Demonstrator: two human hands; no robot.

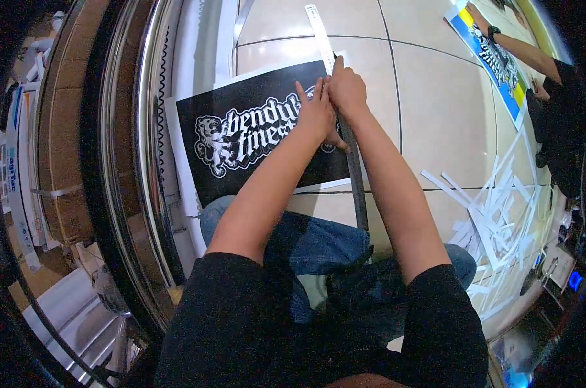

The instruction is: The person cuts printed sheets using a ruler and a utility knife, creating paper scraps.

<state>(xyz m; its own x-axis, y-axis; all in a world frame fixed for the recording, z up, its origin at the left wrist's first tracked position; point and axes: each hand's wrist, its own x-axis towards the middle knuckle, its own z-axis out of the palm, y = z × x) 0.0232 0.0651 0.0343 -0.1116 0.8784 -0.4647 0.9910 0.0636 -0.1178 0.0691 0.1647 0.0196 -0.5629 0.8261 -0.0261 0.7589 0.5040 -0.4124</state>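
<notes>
A black printed sheet with white gothic lettering and a lion figure lies on the tiled floor, bordered by white margins. Along its right side runs a long metal ruler, reaching back toward my knees. My left hand presses down with fingers spread, over the sheet's right part and against the ruler. Just beside it, my right hand is closed in a fist at the ruler's edge. Whatever it grips is hidden by the fingers. Both hands cover the end of the lettering.
Cut white paper strips are heaped on the floor at right. Beyond them another person's arm reaches over a blue and yellow print. Chrome rails and a tall cardboard box stand along the left.
</notes>
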